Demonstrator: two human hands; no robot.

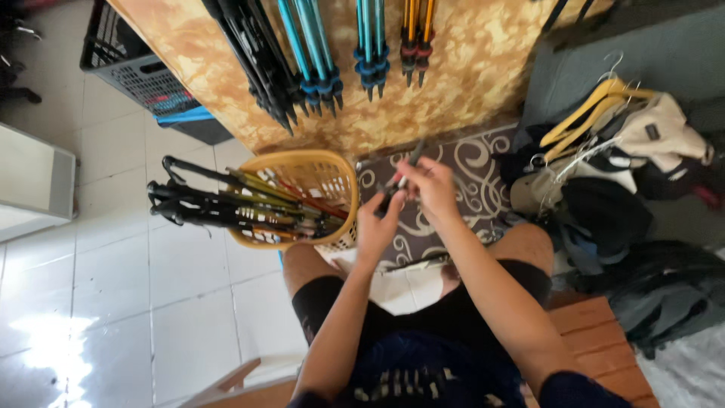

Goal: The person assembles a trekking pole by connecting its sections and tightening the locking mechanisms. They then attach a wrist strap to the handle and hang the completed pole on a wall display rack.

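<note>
Both hands up front, working w/ one slim dark pole section (402, 180): left hand (377, 225) has its fingers clenched round the lower end, right hand (432, 183) has fingers wrapped round it higher up, the pole's tip poking out above the right hand toward the wall. The pole sits in the air over the patterned grey-and-cream swirl rug (483, 162), just right of the round yellow woven plastic basket (332, 177). Basket stands on the white tiled floor (113, 279) at the rug's left edge, w/ a bundle of folded black, yellow and red trekking poles (226, 208) lying across it, handles sticking out well past its left rim. Above, hanging vs. the mottled tan wall panel (468, 75): black poles (253, 53), teal-blue poles (310, 53) and orange poles (417, 34), tips down. Black plastic crate (128, 64) at the floor's top left corner. Right side: heap of bags and clothes w/ yellow and white hangers (589, 113) on top. Another dark pole piece (415, 263) lies btw. the person's knees. Wooden bench (596, 332) under the person, lower right.
</note>
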